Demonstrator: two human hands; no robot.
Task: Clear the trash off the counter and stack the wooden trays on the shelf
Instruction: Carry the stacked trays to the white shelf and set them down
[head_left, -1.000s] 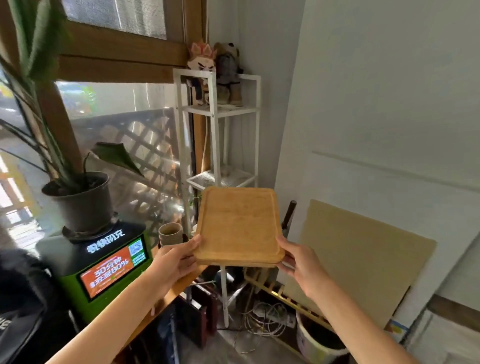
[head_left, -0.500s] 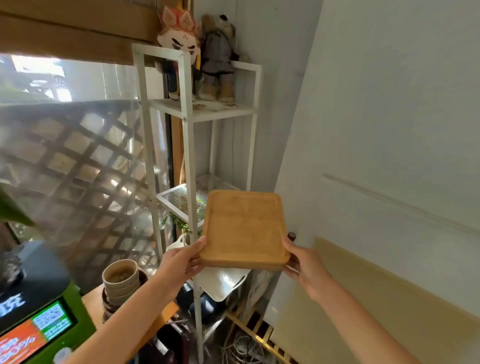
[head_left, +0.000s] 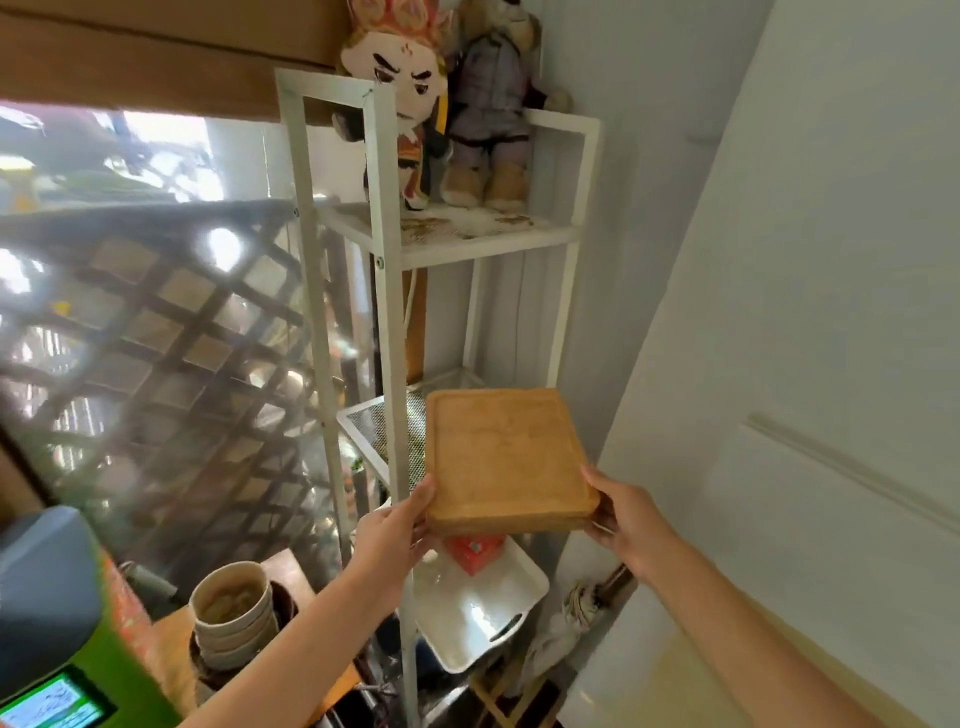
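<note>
I hold a stack of wooden trays (head_left: 506, 457), light brown with a grooved rim, flat in front of me. My left hand (head_left: 395, 530) grips its near left corner and my right hand (head_left: 621, 514) grips its near right corner. The stack hovers at the front of the white metal shelf unit (head_left: 387, 312), level with its mesh middle shelf (head_left: 374, 423), whose right part is hidden behind the trays.
Two plush dolls (head_left: 447, 104) stand on the upper shelf. A white tray (head_left: 478, 613) with a red packet lies on the lower shelf. A stack of paper cups (head_left: 234, 613) sits on the counter corner, beside a green machine (head_left: 52, 675). A white wall (head_left: 805, 312) is close on the right.
I have stepped closer to the shelf unit; it looms larger and the trays have moved forward to the edge of the middle shelf. The potted plant has left the view.
</note>
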